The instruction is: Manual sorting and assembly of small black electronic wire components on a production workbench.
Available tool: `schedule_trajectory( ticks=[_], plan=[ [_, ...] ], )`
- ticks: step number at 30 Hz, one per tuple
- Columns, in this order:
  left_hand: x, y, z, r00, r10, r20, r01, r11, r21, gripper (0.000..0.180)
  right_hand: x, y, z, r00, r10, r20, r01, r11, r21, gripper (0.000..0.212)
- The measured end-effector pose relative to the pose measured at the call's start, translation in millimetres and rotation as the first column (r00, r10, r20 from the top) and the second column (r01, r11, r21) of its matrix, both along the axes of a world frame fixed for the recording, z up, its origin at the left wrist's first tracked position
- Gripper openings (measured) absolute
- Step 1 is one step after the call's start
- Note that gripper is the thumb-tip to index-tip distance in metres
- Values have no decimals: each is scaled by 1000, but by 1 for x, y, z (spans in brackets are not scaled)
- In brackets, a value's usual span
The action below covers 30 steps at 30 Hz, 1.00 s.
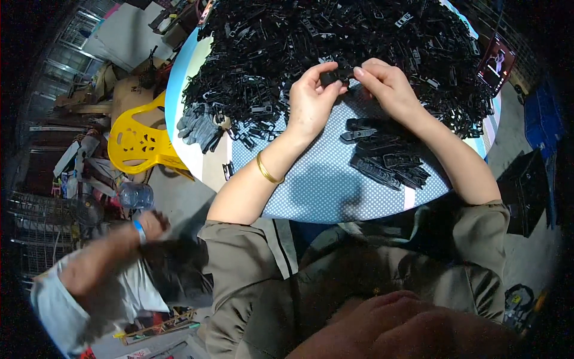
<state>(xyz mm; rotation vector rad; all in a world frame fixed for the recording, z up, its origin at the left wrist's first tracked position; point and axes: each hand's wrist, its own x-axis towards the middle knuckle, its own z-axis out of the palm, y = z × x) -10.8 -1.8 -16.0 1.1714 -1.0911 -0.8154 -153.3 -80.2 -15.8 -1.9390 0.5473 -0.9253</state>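
Observation:
A small black plastic part (pixel 336 76) is pinched between both hands above the near edge of a big heap. My left hand (pixel 312 99) grips its left end between thumb and fingers. At its right end, the fingertips of my right hand (pixel 387 88) are closed on it. The fingers partly cover the part, so its exact shape is unclear. Behind my hands spreads the heap of black plastic parts (pixel 269 54). Below my right hand lies a smaller stack of long black parts (pixel 385 152) on the dotted tabletop (pixel 317 179).
A grey glove (pixel 200 125) lies at the table's left edge, near a yellow plastic chair (pixel 140 140). At the right edge stands a lit screen (pixel 497 63). Another person (pixel 98 275), blurred, is at the lower left. A clear bottle (pixel 136 195) is on the floor.

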Motion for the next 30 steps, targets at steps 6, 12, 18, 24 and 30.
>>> schedule_trajectory(
  ticks=[6, 12, 18, 24, 30],
  plan=[
    [2, 2, 2, 999, 11, 30, -12, 1000, 27, 35, -1, -3, 5, 999, 22, -27, -27, 981, -194, 31],
    [1, 3, 3, 995, -24, 94, 19, 998, 55, 38, 0, -1, 4, 1000, 19, -8, -21, 940, -341, 27],
    [4, 4, 5, 970, -130, -204, 132, 991, -4, 37, 0, 8, 7, 999, -24, -34, 8, 914, -406, 21],
    [7, 2, 7, 939, -98, -330, 122, 991, 54, 29, -4, 9, 13, 993, -94, -76, 87, 992, -87, 24],
    [7, 3, 7, 953, -145, -267, 158, 987, 26, 31, -4, -11, 13, 999, -11, -35, 13, 998, 58, 25]
  ],
)
